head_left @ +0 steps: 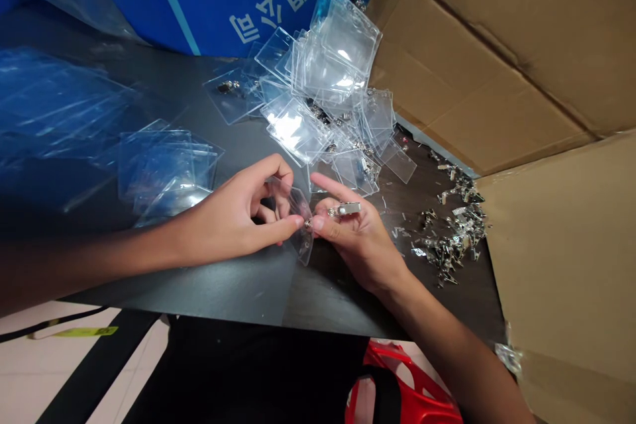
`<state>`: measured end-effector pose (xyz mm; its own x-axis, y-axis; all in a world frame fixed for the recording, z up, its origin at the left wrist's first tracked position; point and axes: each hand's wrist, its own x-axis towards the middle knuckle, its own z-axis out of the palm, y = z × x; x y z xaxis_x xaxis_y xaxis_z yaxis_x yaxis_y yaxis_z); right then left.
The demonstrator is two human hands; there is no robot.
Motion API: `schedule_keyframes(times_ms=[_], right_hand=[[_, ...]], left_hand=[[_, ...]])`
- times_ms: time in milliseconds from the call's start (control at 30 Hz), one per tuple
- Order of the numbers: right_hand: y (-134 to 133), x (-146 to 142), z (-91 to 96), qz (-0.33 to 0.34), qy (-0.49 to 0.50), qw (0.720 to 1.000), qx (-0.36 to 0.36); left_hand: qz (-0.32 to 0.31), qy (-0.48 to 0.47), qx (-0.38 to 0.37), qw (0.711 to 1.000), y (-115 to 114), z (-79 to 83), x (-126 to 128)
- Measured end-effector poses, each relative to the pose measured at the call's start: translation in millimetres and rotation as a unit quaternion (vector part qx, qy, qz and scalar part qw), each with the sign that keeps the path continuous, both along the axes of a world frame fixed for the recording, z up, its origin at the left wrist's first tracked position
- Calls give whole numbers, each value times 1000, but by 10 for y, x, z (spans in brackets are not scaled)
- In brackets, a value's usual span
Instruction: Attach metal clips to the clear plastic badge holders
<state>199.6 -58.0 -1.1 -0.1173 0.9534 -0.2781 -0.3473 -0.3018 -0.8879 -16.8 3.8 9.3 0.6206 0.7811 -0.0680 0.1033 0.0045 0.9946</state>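
Passage over the dark worktop (209, 285) toward its near edge, just below the left grip (226, 215) and right grip (360, 242); straight ahead, a heap of clear plastic badge holders (322, 73); farther right, scattered metal clips (452, 238), then a cardboard flap (561, 265).

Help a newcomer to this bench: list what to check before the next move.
1. Left hand grip on the clear vinyl badge holder: ok, pinched between thumb and fingers.
2. Right hand grip on the silver metal clip: ok, held in the fingers.
3. Clip end seated in the holder's edge: cannot tell, fingertips hide the meeting point.
4. Heap of loose silver metal clips on the dark tabletop: ok, lying right of the right hand.
5. Stack of clear vinyl holders: ok, lying just beyond both hands.
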Motion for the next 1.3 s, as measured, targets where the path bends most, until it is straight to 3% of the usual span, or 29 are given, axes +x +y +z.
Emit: schedule_keyframes(times_ms=[367,533,633,1000,1200,1300], right_hand=[[-43,38,37,36,-105,988,108],[-79,20,55,-4,-232,938,259],[-108,6,64,-13,-272,911,311],[-158,13,71,-16,-366,843,394],[-141,-12,49,-36,-366,843,393],[-141,-28,39,-49,-355,857,371]], left_hand=[[-18,37,1,999,153,64,-53],[-27,51,-8,998,176,41,-46],[-30,59,-11,998,166,33,-51],[58,91,29,994,123,65,-20],[68,98,55,991,107,-18,-34],[73,105,75,989,99,-43,-44]])
